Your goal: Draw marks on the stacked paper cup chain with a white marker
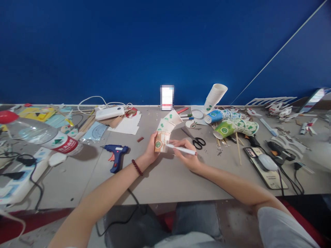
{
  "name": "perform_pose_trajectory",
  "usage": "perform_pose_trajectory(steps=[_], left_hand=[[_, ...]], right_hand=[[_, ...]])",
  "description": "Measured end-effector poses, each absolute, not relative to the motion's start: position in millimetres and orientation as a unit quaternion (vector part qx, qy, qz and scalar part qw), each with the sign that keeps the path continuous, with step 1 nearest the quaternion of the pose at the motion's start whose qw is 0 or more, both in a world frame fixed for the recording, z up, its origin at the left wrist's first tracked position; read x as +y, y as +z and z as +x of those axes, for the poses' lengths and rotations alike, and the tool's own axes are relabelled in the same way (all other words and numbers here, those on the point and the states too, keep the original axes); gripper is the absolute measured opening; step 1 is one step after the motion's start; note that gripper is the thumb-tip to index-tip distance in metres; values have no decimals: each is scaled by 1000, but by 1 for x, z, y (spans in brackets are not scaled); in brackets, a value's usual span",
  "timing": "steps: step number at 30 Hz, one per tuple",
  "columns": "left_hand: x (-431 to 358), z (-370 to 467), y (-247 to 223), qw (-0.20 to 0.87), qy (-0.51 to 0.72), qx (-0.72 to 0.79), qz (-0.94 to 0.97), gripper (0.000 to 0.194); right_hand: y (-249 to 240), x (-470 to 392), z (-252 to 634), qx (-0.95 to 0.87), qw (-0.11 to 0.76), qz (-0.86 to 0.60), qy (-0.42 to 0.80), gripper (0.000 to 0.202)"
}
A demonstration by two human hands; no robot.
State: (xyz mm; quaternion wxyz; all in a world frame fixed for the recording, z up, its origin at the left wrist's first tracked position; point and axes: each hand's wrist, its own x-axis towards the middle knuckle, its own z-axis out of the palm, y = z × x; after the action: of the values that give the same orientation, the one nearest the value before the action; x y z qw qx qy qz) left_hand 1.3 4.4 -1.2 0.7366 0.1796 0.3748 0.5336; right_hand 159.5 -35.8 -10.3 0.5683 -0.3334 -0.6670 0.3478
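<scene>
In the head view, the left hand (pixel 150 148) partly hides the orange-patterned cup (pixel 161 142).

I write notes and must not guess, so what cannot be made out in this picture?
All in the head view:
- Upright screen: contents blurred by pixelation.
- Left hand: some fingers hidden behind the orange cup.
- Marker: tip too small to tell if it touches the cup.
- Phone: partly covered by the mouse.
</scene>
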Motion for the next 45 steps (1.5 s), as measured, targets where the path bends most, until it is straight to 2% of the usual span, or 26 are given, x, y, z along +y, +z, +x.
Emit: perform_pose_trajectory(steps=[8, 17, 23, 30, 37, 45], left_hand=[[4, -1, -3, 737, 529, 381, 179, 31], [3, -1, -2, 743, 503, 389, 211, 41], [3, -1, 1, 735, 508, 402, 199, 39], [4, -1, -2, 744, 511, 381, 202, 39], [5, -1, -5, 739, 524, 378, 192, 36], [3, 0, 4, 742, 507, 392, 194, 38]], right_hand=[[-7, -38, 160, -689, 554, -326, 333, 18], [-7, -41, 159, -701, 550, -300, 342, 15], [-7, -44, 160, -718, 528, -298, 341, 16], [-6, -41, 160, -705, 560, -289, 327, 10], [-7, -40, 160, -693, 554, -317, 335, 15], [-10, -42, 160, -708, 542, -288, 349, 11]])
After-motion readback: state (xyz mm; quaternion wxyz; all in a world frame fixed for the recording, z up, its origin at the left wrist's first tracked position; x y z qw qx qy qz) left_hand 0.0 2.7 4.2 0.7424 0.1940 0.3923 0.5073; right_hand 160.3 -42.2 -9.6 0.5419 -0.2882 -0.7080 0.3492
